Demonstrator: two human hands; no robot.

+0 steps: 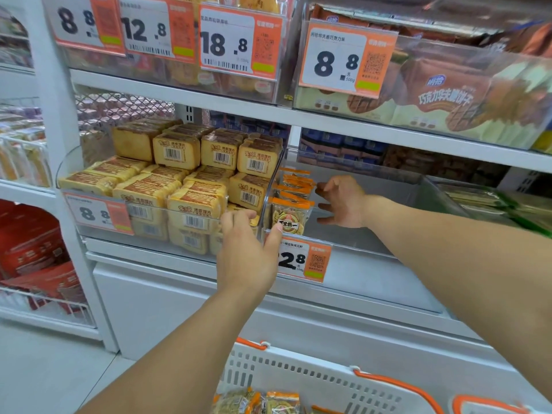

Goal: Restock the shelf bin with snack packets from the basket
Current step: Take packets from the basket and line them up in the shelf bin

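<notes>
yellow toast packs (191, 180), price tags (226, 43), chocolate biscuit packs (448, 100)

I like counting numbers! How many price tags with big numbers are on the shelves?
6. Top shelf: 8.8, 12.8, 18.8, 8.8. Lower shelf: 8.8, and one partly hidden by the left hand.

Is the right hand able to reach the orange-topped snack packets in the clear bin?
Probably yes. The right hand is already inside the clear plastic bin, open, its fingers right beside the row of orange-topped snack packets, with nothing between them.
</notes>
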